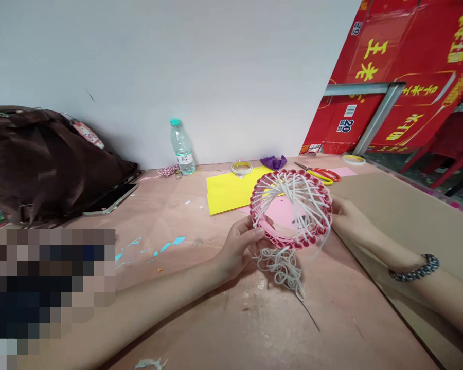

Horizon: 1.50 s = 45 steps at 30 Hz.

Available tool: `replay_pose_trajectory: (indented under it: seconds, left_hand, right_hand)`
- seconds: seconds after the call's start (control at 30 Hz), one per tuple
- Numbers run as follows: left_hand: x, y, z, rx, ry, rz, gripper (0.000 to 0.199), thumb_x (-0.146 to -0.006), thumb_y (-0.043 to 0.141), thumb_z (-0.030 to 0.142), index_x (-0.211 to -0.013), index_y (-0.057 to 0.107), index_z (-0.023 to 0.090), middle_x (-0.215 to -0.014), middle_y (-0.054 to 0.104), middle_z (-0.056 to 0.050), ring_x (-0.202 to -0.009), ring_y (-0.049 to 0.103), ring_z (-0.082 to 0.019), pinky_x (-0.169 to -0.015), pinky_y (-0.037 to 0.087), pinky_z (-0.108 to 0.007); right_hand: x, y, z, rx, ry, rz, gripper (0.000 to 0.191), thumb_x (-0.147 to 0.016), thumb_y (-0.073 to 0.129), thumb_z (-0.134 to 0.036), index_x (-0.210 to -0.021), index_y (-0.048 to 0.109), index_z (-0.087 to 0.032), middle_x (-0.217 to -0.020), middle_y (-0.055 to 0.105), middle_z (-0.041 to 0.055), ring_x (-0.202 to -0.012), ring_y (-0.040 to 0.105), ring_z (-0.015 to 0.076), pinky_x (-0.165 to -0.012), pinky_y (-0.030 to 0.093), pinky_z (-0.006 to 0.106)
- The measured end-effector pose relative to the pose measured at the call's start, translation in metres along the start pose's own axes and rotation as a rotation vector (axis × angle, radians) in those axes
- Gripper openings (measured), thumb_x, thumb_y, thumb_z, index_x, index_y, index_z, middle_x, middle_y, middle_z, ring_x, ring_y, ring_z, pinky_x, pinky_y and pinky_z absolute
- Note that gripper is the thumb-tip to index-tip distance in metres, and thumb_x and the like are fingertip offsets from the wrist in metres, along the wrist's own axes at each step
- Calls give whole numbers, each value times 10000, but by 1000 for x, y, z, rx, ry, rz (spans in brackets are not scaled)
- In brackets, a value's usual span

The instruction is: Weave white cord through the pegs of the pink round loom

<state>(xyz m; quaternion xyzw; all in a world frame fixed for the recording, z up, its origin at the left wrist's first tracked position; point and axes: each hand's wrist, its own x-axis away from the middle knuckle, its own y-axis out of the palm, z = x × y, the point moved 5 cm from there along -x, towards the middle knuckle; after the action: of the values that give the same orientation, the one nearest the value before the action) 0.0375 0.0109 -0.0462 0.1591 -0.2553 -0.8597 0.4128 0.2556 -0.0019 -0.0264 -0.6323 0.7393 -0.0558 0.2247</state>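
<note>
A round hoop (257,191) edged with pink loops is raised above the table, with white yarn (293,200) strung across its opening. At its lower left rim, my left hand (239,244) grips it with the thumb in front. My right hand (345,218) is at the right rim, its fingertips mostly hidden behind the hoop. A loose tangle of white yarn (283,267) hangs below the hoop near my left hand. From that tangle a long thin dark needle (309,313) points down toward the tabletop. Through the opening, pink paper (281,210) shows behind.
Behind the hoop are yellow sheets (227,192), a tape roll (241,167), purple cloth (274,162) and scissors (326,176). A water bottle (182,149) stands by the wall. Left are a dark bag (50,159) and a phone (111,199). Brown board (401,205) lies right.
</note>
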Motion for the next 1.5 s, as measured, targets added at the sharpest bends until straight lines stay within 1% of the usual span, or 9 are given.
replay_pose_trajectory:
  seconds: [0.1, 0.23, 0.5, 0.67, 0.87, 0.93, 1.1, 1.27, 1.5]
  left_hand:
    - [-1, -2, -2, -7, -3, 22, 287, -641, 740, 245, -866, 616, 116, -726, 673, -49, -616, 631, -149, -596, 513, -259]
    - [-1, -3, -2, -27, -7, 52, 355, -625, 748, 251, -921, 611, 113, -810, 691, -83, -690, 657, -194, -643, 529, -304]
    - [0, 1, 0, 3, -5, 23, 283, -629, 737, 241, -850, 620, 110, -726, 675, -56, -626, 638, -164, -616, 525, -281]
    - [0, 2, 1, -3, 5, 12, 251, -633, 735, 246, -816, 618, 119, -656, 642, -27, -593, 616, -149, -614, 513, -276]
    - [-4, -5, 0, -14, -6, 71, 308, -644, 733, 259, -896, 612, 129, -744, 665, -42, -637, 628, -157, -640, 512, -294]
    - [-8, -12, 2, -31, 16, 116, 323, -653, 730, 250, -927, 608, 130, -781, 674, -49, -680, 640, -161, -671, 512, -296]
    - [-19, -26, 10, -82, 106, 212, 312, -640, 744, 261, -890, 614, 128, -792, 676, -39, -680, 639, -140, -698, 505, -283]
    - [-23, -30, 12, -100, 147, 231, 302, -618, 756, 292, -835, 617, 134, -739, 663, -20, -642, 621, -122, -691, 497, -271]
    - [-24, -29, 8, -98, 131, 167, 260, -646, 740, 281, -814, 614, 128, -700, 660, -16, -622, 617, -115, -662, 485, -257]
  right_hand:
    - [22, 40, -23, -240, 82, -386, 133, -741, 618, -313, -799, 663, -202, -629, 630, 6, -532, 574, 138, -501, 488, 255]
    - [41, 58, -37, -297, 167, -514, 177, -723, 637, -351, -728, 650, -175, -588, 603, 0, -450, 494, 90, -438, 443, 212]
    - [12, 22, -3, -62, 127, -183, 159, -705, 610, -344, -719, 675, -199, -647, 649, 18, -552, 559, 149, -510, 458, 263]
    - [-5, -22, 16, 646, 76, 88, 196, -788, 503, -266, -828, 679, -189, -766, 679, 50, -650, 598, 194, -570, 428, 294]
    - [-3, -32, -7, 851, -63, 180, 193, -789, 537, -285, -929, 639, -199, -980, 657, 86, -747, 593, 224, -578, 400, 308]
    - [8, -22, -20, 747, -73, 104, 135, -782, 553, -303, -817, 637, -203, -772, 656, 52, -624, 570, 181, -542, 396, 284]
    - [75, 51, -35, 547, 114, -513, 201, -758, 594, -326, -592, 615, -214, -523, 585, 3, -463, 499, 129, -412, 296, 228]
    - [107, 90, -60, 887, 94, -538, 190, -809, 529, -331, -693, 624, -215, -582, 631, 43, -460, 482, 162, -411, 137, 255]
    - [129, 95, -62, 1068, 139, -794, 201, -754, 469, -156, -714, 652, -228, -636, 686, 55, -525, 607, 241, -385, 93, 280]
